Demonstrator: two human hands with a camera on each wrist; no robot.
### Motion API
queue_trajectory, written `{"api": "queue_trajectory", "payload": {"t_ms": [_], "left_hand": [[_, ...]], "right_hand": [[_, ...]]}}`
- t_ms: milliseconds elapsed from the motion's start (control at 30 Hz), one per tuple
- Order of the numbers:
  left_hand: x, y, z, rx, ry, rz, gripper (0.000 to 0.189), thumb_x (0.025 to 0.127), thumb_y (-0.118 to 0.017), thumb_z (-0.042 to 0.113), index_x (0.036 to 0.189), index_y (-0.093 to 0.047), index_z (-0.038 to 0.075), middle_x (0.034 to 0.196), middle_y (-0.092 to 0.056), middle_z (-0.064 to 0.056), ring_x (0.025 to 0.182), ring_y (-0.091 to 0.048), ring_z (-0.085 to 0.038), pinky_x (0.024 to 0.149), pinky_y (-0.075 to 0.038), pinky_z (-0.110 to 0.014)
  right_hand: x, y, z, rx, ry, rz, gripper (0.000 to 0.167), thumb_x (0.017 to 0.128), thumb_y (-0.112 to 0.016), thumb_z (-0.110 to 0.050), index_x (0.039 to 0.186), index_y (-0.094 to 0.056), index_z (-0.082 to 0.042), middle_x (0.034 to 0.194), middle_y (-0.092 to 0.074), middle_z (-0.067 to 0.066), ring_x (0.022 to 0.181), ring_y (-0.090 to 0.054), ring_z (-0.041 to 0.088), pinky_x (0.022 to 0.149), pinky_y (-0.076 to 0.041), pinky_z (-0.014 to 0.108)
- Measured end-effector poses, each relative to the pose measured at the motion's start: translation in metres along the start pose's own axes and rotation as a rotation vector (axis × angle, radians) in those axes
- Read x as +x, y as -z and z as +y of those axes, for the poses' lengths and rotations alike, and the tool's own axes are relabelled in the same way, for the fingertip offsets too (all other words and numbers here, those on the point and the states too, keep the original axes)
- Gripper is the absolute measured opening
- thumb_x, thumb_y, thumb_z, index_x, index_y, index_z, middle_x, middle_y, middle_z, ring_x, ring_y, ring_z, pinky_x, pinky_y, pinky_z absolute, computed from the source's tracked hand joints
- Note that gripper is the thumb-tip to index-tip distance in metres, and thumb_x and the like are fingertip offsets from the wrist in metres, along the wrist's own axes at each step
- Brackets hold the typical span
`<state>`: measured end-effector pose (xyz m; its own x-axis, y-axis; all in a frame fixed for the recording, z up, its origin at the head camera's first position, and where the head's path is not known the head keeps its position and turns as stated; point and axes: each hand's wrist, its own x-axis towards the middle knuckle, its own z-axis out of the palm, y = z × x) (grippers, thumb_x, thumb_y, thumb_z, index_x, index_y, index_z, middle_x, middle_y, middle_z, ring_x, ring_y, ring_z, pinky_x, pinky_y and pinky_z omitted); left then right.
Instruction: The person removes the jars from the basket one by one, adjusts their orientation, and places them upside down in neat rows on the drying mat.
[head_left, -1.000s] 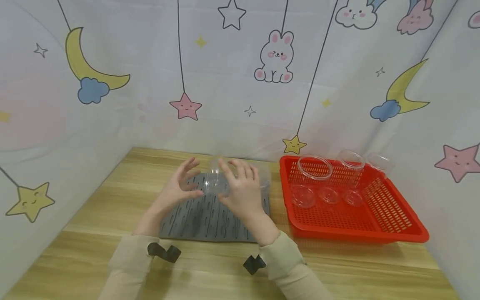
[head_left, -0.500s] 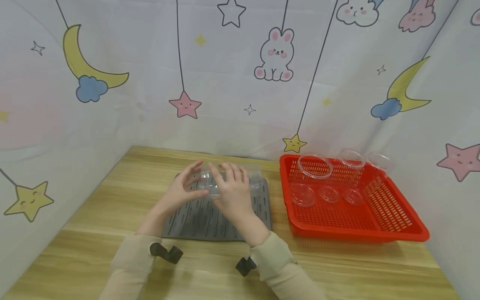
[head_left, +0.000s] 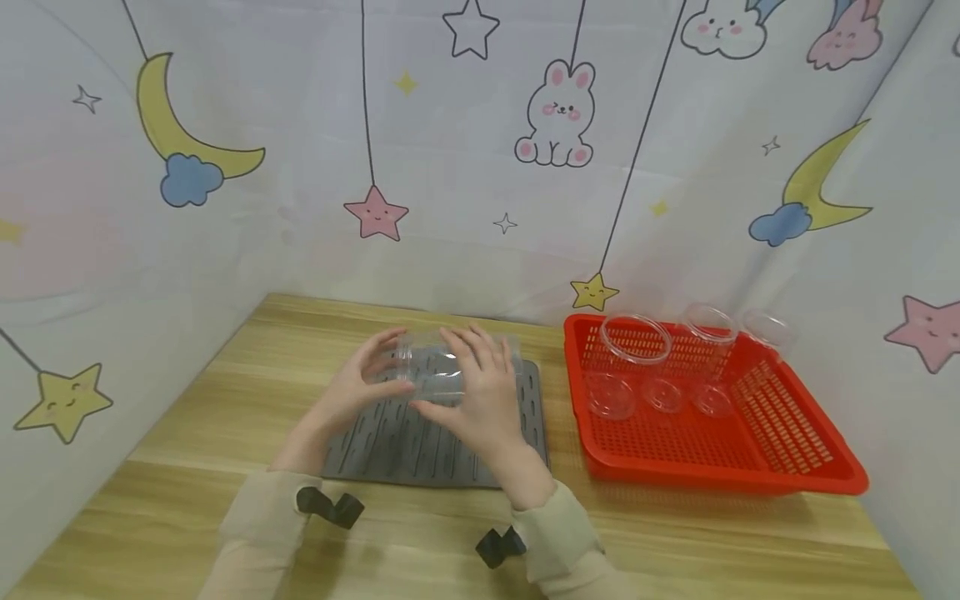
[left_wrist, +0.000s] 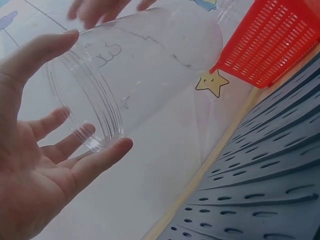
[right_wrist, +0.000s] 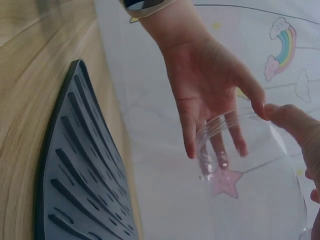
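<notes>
A clear plastic jar (head_left: 435, 379) lies sideways in the air above the grey ribbed mat (head_left: 420, 454), its ridged mouth pointing left. My left hand (head_left: 351, 387) grips it by the rim; in the left wrist view the thumb is on one side of the ridged mouth (left_wrist: 107, 107) and the fingers on the other. Spread around the jar's body is my right hand (head_left: 487, 400), its thumb nearly straight below and its fingers across the upper side. The right fingers (left_wrist: 107, 10) look blurred and loose at the top of the left wrist view.
A red plastic basket (head_left: 727, 475) stands right of the mat. Three clear containers stand in it, including a wide one (head_left: 637, 358) at the left. The wooden table (head_left: 202, 450) meets a white patterned curtain (head_left: 465, 275) at the back.
My left hand, apart from the jar a second ago, has taken hold of its rim. The jar has shifted left. My right hand has slid right along it, with its thumb and fingers spreading.
</notes>
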<state>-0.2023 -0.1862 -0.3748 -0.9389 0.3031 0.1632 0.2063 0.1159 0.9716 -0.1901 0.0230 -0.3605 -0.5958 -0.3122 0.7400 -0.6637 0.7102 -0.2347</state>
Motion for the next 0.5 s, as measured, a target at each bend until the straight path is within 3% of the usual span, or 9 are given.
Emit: {"api": "queue_trajectory", "payload": {"t_ms": [100, 200, 367, 500], "left_hand": [[-0.001, 0.003, 0.0, -0.025, -0.019, 0.004, 0.075, 0.09, -0.065, 0.009, 0.153, -0.025, 0.011, 0.155, -0.029, -0.02, 0.138, -0.036, -0.043, 0.104, -0.041, -0.061], [-0.002, 0.007, 0.001, -0.021, -0.047, 0.015, 0.073, 0.091, -0.064, 0.007, 0.153, -0.026, 0.009, 0.153, -0.033, -0.019, 0.135, -0.043, -0.032, 0.099, -0.048, -0.045], [-0.004, 0.011, 0.003, -0.041, -0.059, 0.029, 0.072, 0.091, -0.063, 0.004, 0.152, -0.024, 0.007, 0.152, -0.034, -0.016, 0.123, -0.05, -0.006, 0.092, -0.051, -0.027], [-0.003, 0.012, 0.003, -0.058, -0.064, 0.032, 0.072, 0.091, -0.061, 0.003, 0.152, -0.024, 0.008, 0.152, -0.033, -0.016, 0.125, -0.049, -0.008, 0.092, -0.053, -0.027]], "right_hand": [[0.0, 0.003, 0.007, 0.123, -0.055, 0.14, 0.088, 0.063, -0.092, -0.032, 0.136, -0.051, -0.006, 0.132, -0.057, 0.014, 0.133, -0.045, 0.036, 0.112, -0.029, 0.065], [0.0, 0.005, 0.014, 0.233, -0.146, 0.221, 0.087, 0.064, -0.09, -0.025, 0.137, -0.049, -0.002, 0.135, -0.055, 0.018, 0.135, -0.042, 0.038, 0.114, -0.029, 0.061], [-0.001, 0.009, 0.021, 0.581, -0.43, 0.212, 0.091, 0.072, -0.086, -0.018, 0.147, -0.036, -0.005, 0.15, -0.039, 0.017, 0.142, -0.032, 0.032, 0.117, -0.025, 0.058], [-0.001, 0.007, 0.026, 0.897, -0.666, 0.184, 0.093, 0.08, -0.078, -0.021, 0.154, -0.023, -0.012, 0.158, -0.029, 0.007, 0.147, -0.024, 0.026, 0.119, -0.02, 0.057]]}}
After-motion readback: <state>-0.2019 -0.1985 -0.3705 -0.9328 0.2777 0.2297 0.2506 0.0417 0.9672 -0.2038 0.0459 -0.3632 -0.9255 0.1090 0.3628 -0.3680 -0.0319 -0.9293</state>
